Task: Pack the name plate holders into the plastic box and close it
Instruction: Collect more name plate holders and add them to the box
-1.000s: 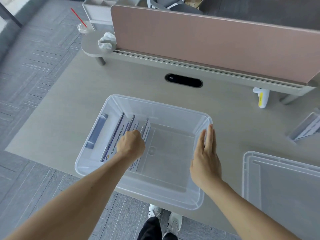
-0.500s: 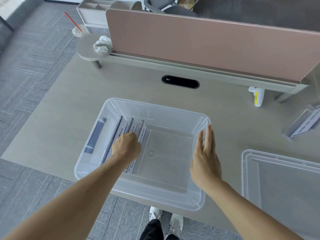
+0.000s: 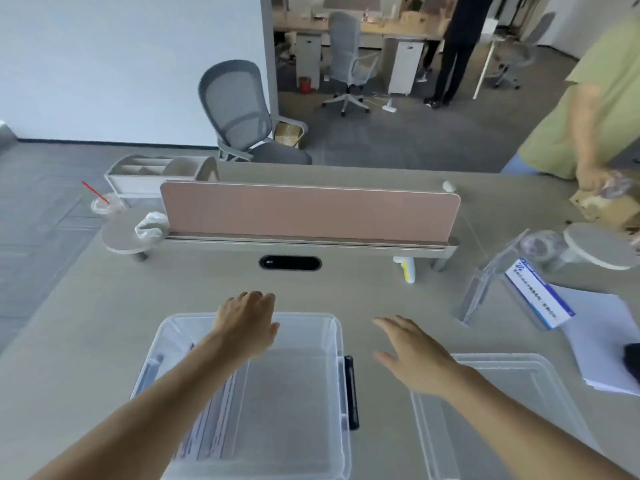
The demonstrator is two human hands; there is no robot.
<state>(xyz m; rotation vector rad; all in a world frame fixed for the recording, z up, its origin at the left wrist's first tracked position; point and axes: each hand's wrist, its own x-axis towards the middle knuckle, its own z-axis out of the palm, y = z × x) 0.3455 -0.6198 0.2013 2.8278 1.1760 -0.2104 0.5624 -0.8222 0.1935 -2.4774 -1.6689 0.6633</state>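
A clear plastic box (image 3: 311,317) stands open on the desk in front of me. Several name plate holders (image 3: 214,420) lie flat along its left side, partly hidden under my left forearm. My left hand (image 3: 247,323) hovers over the box's far rim, fingers spread, holding nothing. My right hand (image 3: 412,355) is open and empty above the desk, between the box and its clear lid (image 3: 519,393), which lies flat at the lower right. One more acrylic name plate holder (image 3: 512,285) with a blue-and-white card stands at the right.
A pink divider (image 3: 308,213) crosses the desk behind a cable slot (image 3: 290,263). A white-and-yellow bottle (image 3: 408,270) lies near it. White paper (image 3: 602,344) sits at the right. A person in green (image 3: 595,98) handles a cardboard box (image 3: 606,206) at the far right.
My view has tilted up to the room. My left hand has risen from the holders in the box to its far rim. My right hand has left the box's right wall and moved right.
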